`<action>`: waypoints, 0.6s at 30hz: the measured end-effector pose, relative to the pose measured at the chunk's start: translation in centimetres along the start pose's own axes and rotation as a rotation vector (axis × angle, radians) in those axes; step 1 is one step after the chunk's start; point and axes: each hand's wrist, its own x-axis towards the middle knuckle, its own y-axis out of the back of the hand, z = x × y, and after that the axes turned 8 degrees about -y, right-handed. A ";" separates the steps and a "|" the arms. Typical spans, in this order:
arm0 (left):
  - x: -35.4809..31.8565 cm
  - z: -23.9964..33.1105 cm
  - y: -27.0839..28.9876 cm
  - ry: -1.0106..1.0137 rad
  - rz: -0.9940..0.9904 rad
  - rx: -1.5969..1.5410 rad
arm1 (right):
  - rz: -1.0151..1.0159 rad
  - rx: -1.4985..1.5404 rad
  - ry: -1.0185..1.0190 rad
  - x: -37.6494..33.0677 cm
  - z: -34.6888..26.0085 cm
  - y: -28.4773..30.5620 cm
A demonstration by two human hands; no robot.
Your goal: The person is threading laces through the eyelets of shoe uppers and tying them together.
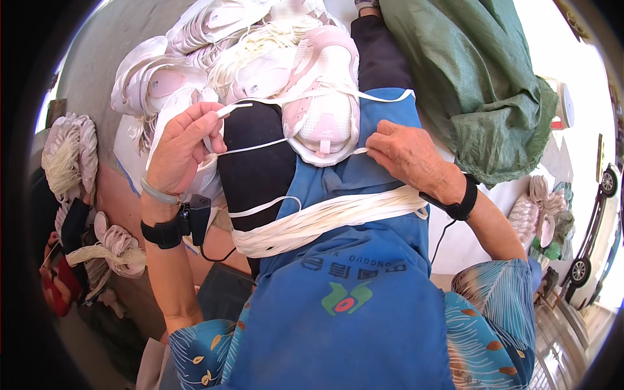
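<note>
A pink and white shoe upper [323, 97] lies on my lap, on a blue apron [364, 273]. My left hand [184, 148] pinches a white flat lace [250, 147] that runs across to the shoe upper. My right hand [408, 153] presses on the shoe upper's right edge and grips the other end of the lace there. A bundle of white laces [325, 218] lies across my thighs below both hands. Each wrist wears a black band.
A heap of more pink and white shoe uppers [195, 58] sits ahead on the left. A green woven sack [481, 84] lies at the upper right. Bundles of laces and uppers [110, 250] lie at the left, and a car [595, 227] stands at the far right.
</note>
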 end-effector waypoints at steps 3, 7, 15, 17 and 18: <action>0.0 -1.5 -1.8 -0.052 0.000 0.252 | 0.145 0.193 -0.048 1.0 0.1 1.3; 2.6 -2.1 -4.4 -0.134 -0.054 0.537 | 0.223 0.336 -0.144 2.6 1.0 0.8; 7.1 -3.6 -6.0 -0.158 -0.141 1.113 | 0.153 0.125 -0.297 5.0 1.2 -0.1; 7.3 -3.7 -6.3 -0.155 -0.161 1.166 | 0.206 0.102 -0.293 4.8 1.6 0.0; 7.4 -3.8 -6.4 -0.155 -0.172 1.215 | 0.257 0.075 -0.281 4.7 1.8 0.0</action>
